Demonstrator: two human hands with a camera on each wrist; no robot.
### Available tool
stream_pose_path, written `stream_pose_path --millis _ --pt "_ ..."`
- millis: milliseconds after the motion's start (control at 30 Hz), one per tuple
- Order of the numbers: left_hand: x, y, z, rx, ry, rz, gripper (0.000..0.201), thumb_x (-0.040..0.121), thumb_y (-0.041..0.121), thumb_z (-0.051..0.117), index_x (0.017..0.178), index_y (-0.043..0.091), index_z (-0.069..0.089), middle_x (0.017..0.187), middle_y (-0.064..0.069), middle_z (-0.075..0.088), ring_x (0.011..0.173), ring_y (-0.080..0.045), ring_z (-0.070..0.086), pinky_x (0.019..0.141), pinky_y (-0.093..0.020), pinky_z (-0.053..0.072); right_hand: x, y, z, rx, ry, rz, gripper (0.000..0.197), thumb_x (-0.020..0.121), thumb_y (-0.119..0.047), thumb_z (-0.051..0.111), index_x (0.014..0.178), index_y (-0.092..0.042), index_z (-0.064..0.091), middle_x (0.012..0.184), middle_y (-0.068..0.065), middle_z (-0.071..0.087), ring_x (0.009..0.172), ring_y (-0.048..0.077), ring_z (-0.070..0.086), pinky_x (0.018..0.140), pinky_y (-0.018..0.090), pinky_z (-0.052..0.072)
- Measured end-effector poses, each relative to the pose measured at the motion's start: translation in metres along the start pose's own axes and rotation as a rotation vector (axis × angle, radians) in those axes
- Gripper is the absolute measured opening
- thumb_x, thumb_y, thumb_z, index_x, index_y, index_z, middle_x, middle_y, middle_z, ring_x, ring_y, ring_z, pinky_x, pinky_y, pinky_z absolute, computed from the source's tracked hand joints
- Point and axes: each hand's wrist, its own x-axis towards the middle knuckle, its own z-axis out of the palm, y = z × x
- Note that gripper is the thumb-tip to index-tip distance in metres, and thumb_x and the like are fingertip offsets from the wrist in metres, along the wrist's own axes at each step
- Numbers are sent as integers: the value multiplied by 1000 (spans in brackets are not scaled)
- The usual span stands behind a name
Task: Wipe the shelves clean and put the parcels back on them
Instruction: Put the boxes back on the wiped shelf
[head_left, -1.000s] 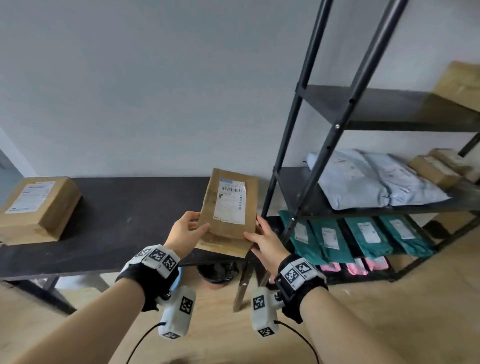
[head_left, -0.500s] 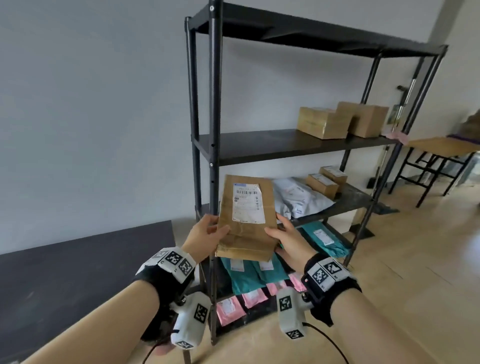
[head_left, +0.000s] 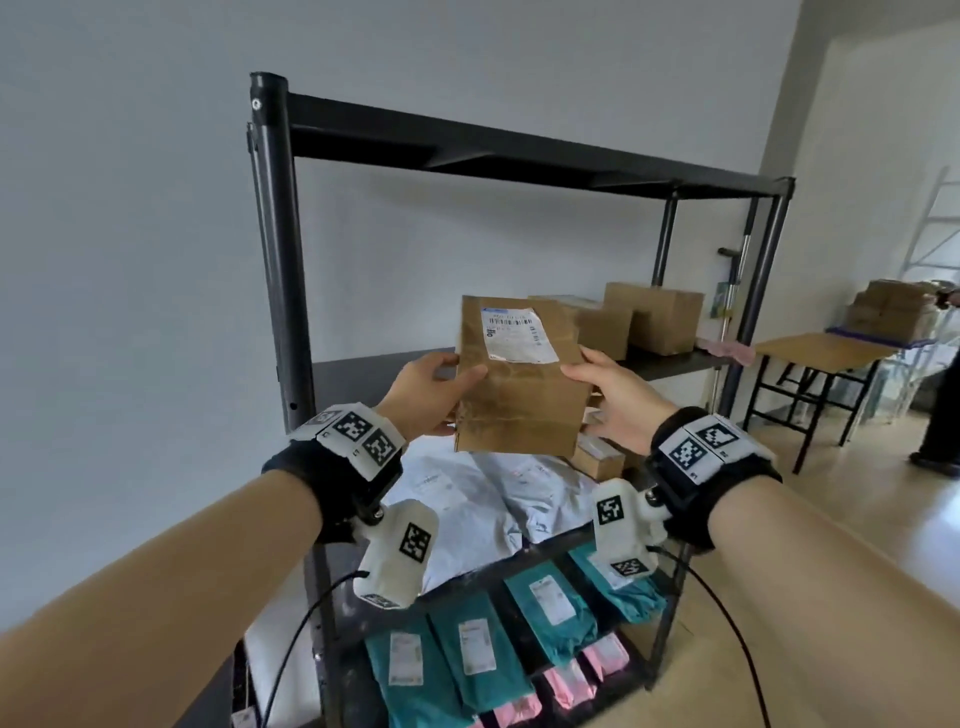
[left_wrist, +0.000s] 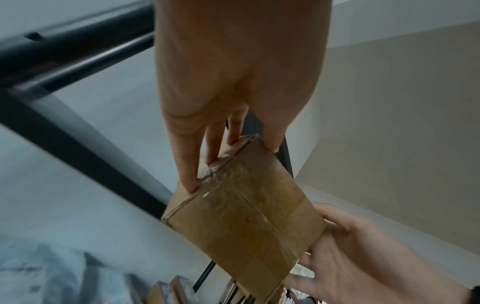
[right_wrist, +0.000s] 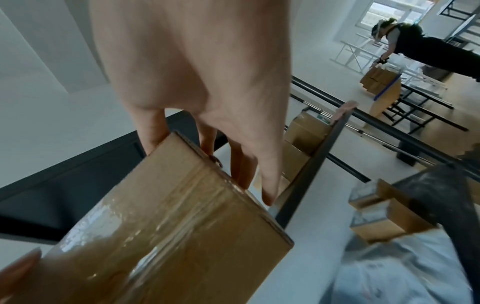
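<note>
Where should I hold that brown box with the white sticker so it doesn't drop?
Probably by its two long side edges, one hand from each side, as the left hand and right hand do now. The brown box is flat and wide, so thumbs go on top.

No legible text (label (head_left: 514, 335) blurred)

Looking like a parcel storeroom or small dispatch room. Standing against a bare pale wall, a black metal shelving rack (head_left: 519, 156) holding labelled cardboard boxes (head_left: 652, 317), grey mailer bags (head_left: 467, 499), teal mailers (head_left: 472, 654) and pink packets (head_left: 569, 686), sorted by tier. Sitting on a folding table (head_left: 826, 348) over light wood flooring, more stacked boxes (head_left: 891, 309).
</note>
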Motion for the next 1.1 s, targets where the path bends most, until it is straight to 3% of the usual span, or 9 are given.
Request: stream_pose_path --millis 133,267,367,433,533,700,833,967,1100 --pt "55 20 9 3 17 -22 45 89 38 61 128 18 51 113 -7 65 93 -25 68 80 -42 58 45 -21 -11 -26 24 -39 27 93 -19 57 118 -30 57 115 2 62 106 19 57 86 42 51" --pt "93 24 19 -10 46 -77 41 92 33 58 127 14 51 115 -11 63 96 -33 67 84 -48 56 87 -25 -20 -41 13 -9 13 94 -18 55 98 -30 58 106 3 62 96 18 57 95 47 47" --pt "118 21 27 8 90 -103 38 93 32 56 125 14 51 116 -13 63 96 -35 67 84 -48 55 123 -24 -28 -40 1 5 19 95 -16 53 84 -32 53 93 -2 58 85 14 53 91 44 45" --pt "135 17 32 16 130 -125 39 94 33 55 127 14 50 116 -13 62 96 -35 67 84 -48 56 147 -22 -30 -38 -47 21 14 95 -18 54 98 -31 57 97 -1 59 87 15 54 87 43 47" --pt "162 9 41 16 193 -171 38 94 33 54 127 14 50 115 -10 61 95 -32 66 84 -47 56 182 -19 -36 -58 -123 46 32 93 -21 56 125 -25 53 111 1 61 95 17 55 81 40 47" --pt "194 2 58 20 288 -273 35 96 32 50 125 14 51 116 -11 60 97 -33 65 86 -47 55 232 -14 -48 -91 -227 100 24 95 -19 54 115 -30 45 99 -4 55 95 18 53 79 41 47" --pt "210 0 68 28 339 -324 34 96 34 50 123 14 52 116 -11 60 99 -33 64 88 -48 54 259 -12 -54 -119 -268 121 27 91 -22 57 116 -26 48 116 6 59 113 29 55 96 54 45" --pt "220 -1 81 42 366 -345 35 95 37 51 122 15 54 115 -11 61 100 -33 64 87 -48 55 279 -7 -62 -139 -302 127 58 86 -28 60 140 -26 40 135 7 50 123 31 49 100 58 40" --pt "229 -1 94 51 389 -346 37 95 40 48 122 16 55 116 -9 61 102 -29 63 88 -46 55 297 -1 -70 -100 -312 123 56 87 -27 59 140 -26 41 135 9 51 118 30 51 97 55 44"
